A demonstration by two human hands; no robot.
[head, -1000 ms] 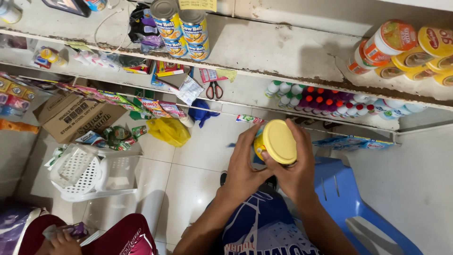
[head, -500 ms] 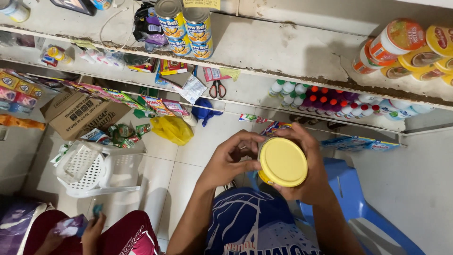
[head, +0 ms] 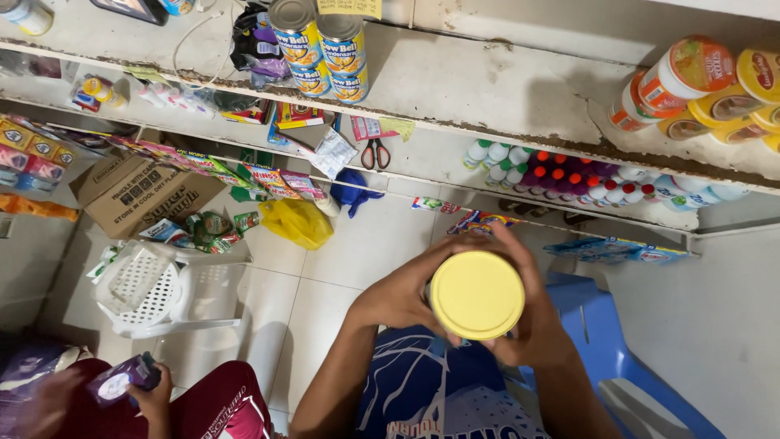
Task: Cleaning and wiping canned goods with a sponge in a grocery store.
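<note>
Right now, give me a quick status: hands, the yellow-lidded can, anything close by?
Left hand and right hand both clasp the yellow-lidded can. Can held lid-up over a blue plastic chair. Another person's hand low left, holding a purple packet, well apart.

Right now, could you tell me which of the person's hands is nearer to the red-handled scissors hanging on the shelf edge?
Left. The left hand grips the yellow-lidded container's left side, below the scissors. The right hand holds its right side, farther from them.

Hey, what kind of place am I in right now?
Most likely a small grocery or corner shop: stacked tin cans on a worn shelf, rows of small capped bottles below, and a cardboard carton of stock on the tiled floor.
</note>
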